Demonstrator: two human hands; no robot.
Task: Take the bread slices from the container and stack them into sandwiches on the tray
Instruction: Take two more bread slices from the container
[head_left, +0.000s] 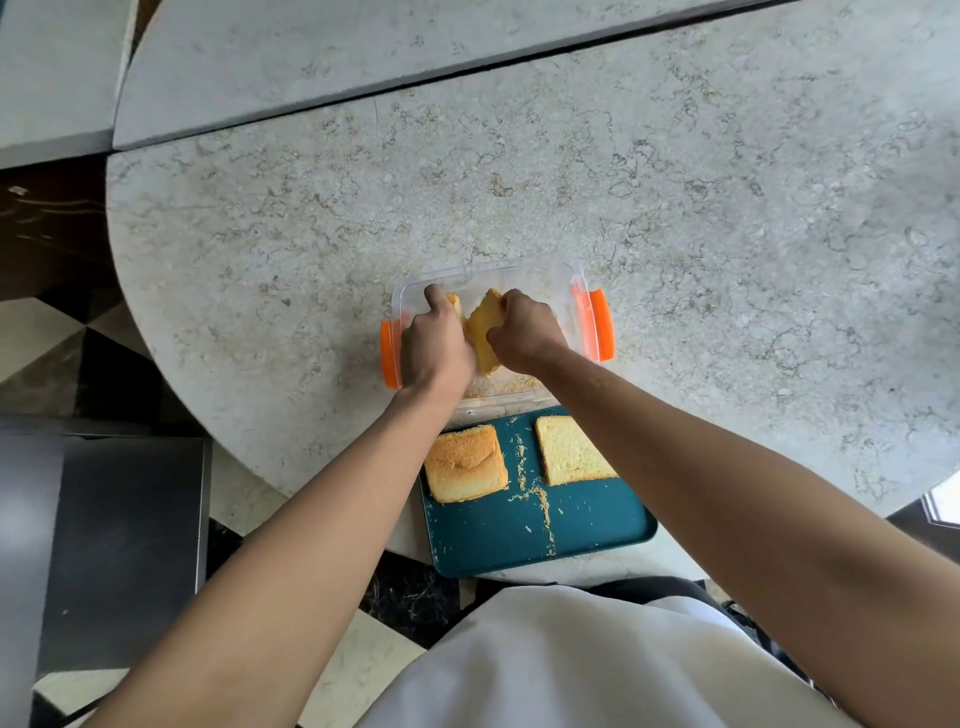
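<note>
Bread in hand: both hands are down inside the container; the right hand (524, 327) is curled around a yellow bread slice (485, 332) held tilted on edge, and the left hand (434, 343) is closed on a second piece (455, 304) that shows only as a sliver by its knuckles (how much bread it holds I cannot tell)
Why two hands: probably to part slices that lean together, so each comes out whole
Container (566, 291): clear plastic with orange clip handles (600, 325) at its left and right ends, lid off, standing on the desk (675, 208) just beyond the tray; crumbs lie along its near wall
Tray (519, 540): dark teal, nearest the person, its far edge touching or slightly under the container, which keeps the carry short
On the tray, left: a crust-topped stack (466, 462), apparently more than one slice thick
On the tray, right: a single pale slice (571, 451), partly hidden by the right forearm, lying flat with room on top, likely a base awaiting its partner
Crumbs (540, 501): a loose line between the two, running toward the near edge
Progress: judged early to middle
</note>
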